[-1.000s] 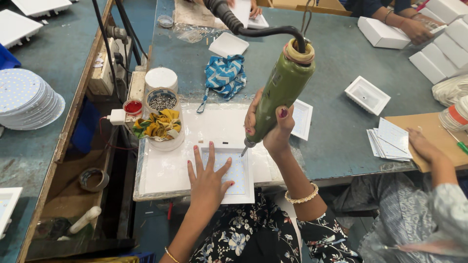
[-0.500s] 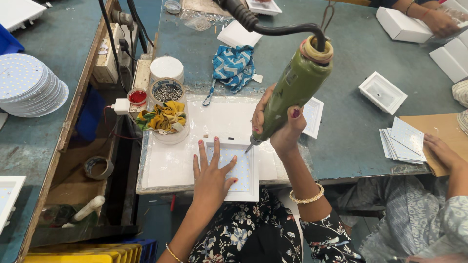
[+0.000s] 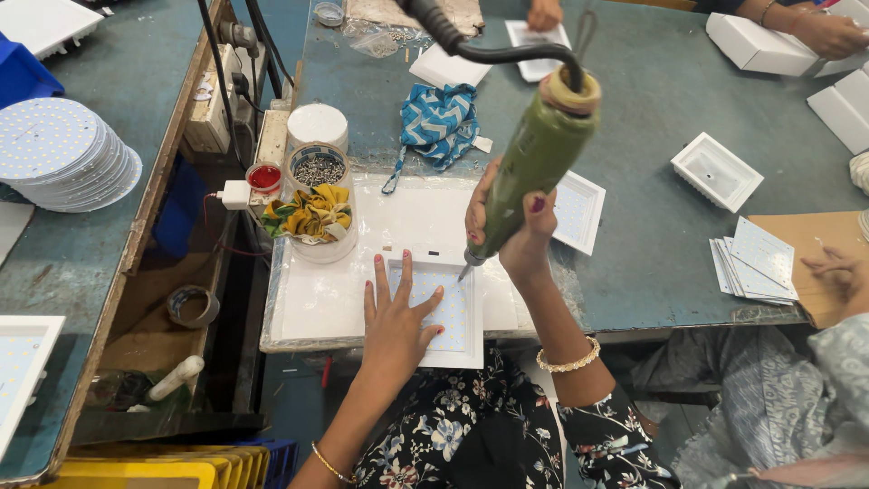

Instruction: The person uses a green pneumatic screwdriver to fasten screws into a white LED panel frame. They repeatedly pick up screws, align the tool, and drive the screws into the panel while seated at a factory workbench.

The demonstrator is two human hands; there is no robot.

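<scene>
On the white mat, the left hand (image 3: 396, 319) is pressing flat, fingers spread, on the square light panel (image 3: 437, 311) while the right hand (image 3: 509, 223) is gripping the green screwdriver (image 3: 532, 167), tip at the panel's top right corner, probably needing a straight, steady push.

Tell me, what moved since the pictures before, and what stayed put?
Little changed. The right hand keeps its grip on the green electric screwdriver, its tip still at the top right corner of the square white light panel. The left hand stays flat on that panel. The bowl of screws has not moved.
</scene>
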